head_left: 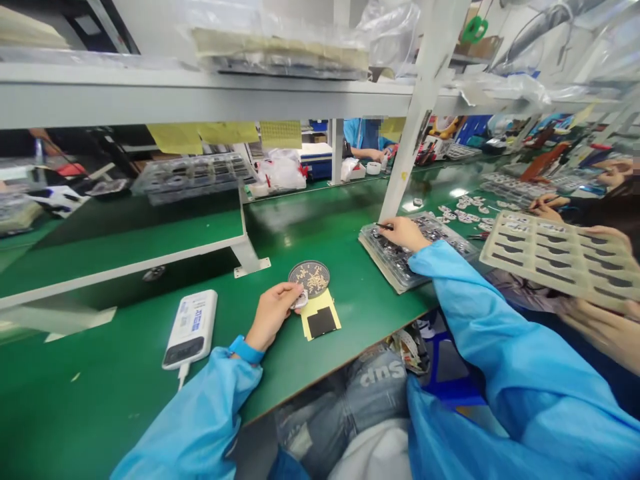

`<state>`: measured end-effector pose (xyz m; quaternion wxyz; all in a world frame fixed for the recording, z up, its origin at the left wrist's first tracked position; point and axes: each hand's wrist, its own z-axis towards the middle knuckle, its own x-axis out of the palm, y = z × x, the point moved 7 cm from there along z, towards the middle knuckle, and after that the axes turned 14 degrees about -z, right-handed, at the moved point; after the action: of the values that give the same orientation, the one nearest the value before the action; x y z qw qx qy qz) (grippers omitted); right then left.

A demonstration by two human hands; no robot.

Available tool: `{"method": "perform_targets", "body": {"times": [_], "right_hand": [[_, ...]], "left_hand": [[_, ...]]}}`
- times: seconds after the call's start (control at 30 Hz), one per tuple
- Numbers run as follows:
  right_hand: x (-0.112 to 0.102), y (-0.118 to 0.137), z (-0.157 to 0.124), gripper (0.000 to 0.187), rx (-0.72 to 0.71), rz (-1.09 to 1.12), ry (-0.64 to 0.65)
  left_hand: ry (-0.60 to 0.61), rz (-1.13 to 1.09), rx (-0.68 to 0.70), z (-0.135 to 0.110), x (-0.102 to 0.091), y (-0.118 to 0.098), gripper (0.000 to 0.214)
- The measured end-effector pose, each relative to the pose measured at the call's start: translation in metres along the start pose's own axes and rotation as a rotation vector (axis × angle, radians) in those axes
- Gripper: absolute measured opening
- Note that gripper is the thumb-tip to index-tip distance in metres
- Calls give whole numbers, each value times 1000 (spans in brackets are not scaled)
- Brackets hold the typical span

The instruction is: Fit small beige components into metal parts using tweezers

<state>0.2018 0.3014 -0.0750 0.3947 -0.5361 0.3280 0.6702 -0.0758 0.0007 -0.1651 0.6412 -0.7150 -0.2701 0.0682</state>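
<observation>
Head view: dish (pixel 324 271) holds tan bits (pixel 313 279), tray (pixel 395 279) dark parts (pixel 399 256).

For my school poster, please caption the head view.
Left hand holds a pale part; right hand holds something dark over a tray.

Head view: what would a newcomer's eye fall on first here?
Probably the bright blue sleeves against the green tabletop. Near the middle, the left hand holds a small pale part beside a round dish of tan bits. Further right, the right hand is over a clear tray of parts.
</observation>
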Motion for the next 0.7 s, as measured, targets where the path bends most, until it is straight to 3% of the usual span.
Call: {"method": "perform_targets", "body": {"times": [0.1, 0.27, 0.37, 0.47, 0.57, 0.7], "right_hand": [[9, 6, 18, 41, -22, -33, 74], [12, 14, 30, 33, -40, -64, 173], [3, 10, 25, 29, -36, -64, 158], [-17, 14, 13, 22, -48, -42, 51], [-37, 45, -7, 23, -156, 163, -116], [-34, 125, -41, 22, -370, 626, -78]], "left_hand": [[-13, 3, 1, 0, 1, -1, 60], [-21, -1, 4, -1, 1, -5, 59], [-5, -23, 24, -2, 1, -7, 54], [11, -70, 26, -4, 1, -8, 48], [15, -119, 23, -6, 3, -10, 43], [-7, -154, 43, -4, 1, -12, 41]]}}
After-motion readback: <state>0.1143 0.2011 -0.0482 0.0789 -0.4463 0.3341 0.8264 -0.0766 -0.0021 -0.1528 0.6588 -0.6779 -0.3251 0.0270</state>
